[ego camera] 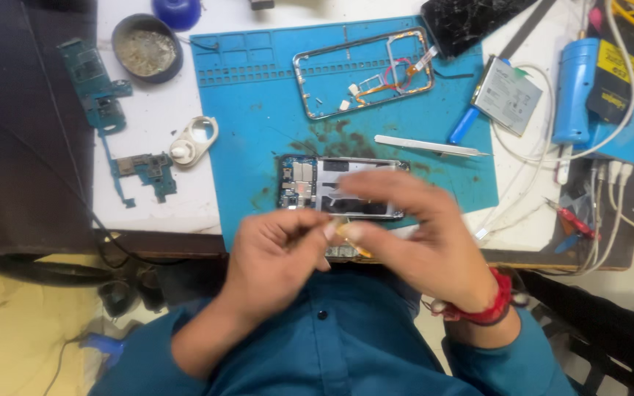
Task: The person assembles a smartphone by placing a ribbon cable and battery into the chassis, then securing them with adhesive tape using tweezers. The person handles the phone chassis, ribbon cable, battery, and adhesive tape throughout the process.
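Both hands, left hand (277,246) and right hand (412,235), pinch a small yellowish part (346,231) between fingertips, at six o'clock of the opened phone (343,187) on the blue mat (258,95); tweezers (431,147) lie at one o'clock.

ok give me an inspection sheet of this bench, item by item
surface: blue mat with dark stains on a white table
job's things: small yellowish part pinched between both hands, above an opened phone
clutter: metal phone frame, tweezers, battery, circuit boards, round tin, cracked screen
hands: left hand and right hand meet fingertip to fingertip, blurred
cables: white leads at the right edge
surroundings: blue tool; dark floor at the left
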